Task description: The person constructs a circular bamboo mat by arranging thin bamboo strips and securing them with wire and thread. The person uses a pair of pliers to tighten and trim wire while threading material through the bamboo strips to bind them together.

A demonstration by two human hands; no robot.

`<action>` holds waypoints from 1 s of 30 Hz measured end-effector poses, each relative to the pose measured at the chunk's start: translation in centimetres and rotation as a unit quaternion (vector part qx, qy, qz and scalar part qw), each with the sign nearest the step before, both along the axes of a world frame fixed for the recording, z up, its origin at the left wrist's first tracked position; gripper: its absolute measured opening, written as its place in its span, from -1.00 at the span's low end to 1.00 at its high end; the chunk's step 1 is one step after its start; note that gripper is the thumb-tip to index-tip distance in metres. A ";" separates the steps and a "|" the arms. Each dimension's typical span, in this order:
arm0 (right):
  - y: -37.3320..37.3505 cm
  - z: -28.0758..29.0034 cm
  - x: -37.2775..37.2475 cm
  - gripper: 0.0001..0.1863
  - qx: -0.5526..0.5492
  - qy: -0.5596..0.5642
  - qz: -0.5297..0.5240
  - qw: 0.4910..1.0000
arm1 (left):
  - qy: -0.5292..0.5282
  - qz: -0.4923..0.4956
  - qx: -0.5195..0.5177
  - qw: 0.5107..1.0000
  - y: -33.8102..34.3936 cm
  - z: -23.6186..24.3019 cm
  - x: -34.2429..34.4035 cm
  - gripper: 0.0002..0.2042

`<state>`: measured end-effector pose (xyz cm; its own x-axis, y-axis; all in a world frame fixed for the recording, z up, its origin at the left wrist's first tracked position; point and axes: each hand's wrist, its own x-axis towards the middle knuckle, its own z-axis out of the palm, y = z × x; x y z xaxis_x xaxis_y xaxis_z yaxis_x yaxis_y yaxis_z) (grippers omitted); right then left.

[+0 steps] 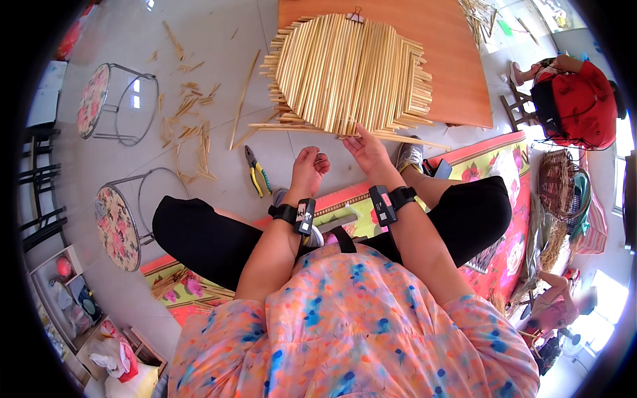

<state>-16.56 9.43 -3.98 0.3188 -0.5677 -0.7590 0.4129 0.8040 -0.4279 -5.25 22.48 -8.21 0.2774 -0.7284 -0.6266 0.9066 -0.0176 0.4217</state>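
Observation:
A round panel of straw-coloured stalks (345, 73), laid side by side, rests partly on an orange board in front of me. Stalk ends of uneven length jut out around its rim. A black binder clip (355, 16) grips its far edge. My right hand (369, 155) is at the panel's near edge, its fingertips closed there; the exact grip is partly hidden. Just left of it, my left hand (309, 172) is raised off the panel with curled fingers, and whatever they may hold is too small to make out. Long loose stalks (418, 140) lie along the near edge.
Yellow-and-black pliers (255, 174) lie on the tiles at left, near scattered stalk offcuts (189, 132). Two floral-topped stools (119, 229) stand farther left. The orange board (458, 86) extends right. A floral mat (504, 199) lies beneath me. A person in red (577, 103) sits at right.

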 end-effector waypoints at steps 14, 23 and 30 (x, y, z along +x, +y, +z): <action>0.6 0.3 -1.2 -0.82 -0.025 0.013 0.065 0.998 | -0.158 -0.104 0.012 0.982 0.7 4.3 0.0 -0.88; 0.4 1.2 -0.1 -0.76 -0.009 0.057 0.029 0.998 | -0.221 -0.126 0.016 0.967 1.0 5.8 -0.2 -0.87; -0.1 1.6 1.2 -0.85 -0.035 0.050 0.029 0.998 | -0.247 -0.133 0.005 0.960 0.5 7.2 -0.8 -0.86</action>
<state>-15.37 9.36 -2.33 0.2771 -0.6026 -0.7484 0.3190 0.7924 -0.5199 -6.02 23.01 -0.98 0.3474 -0.8095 -0.4734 0.5597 -0.2260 0.7973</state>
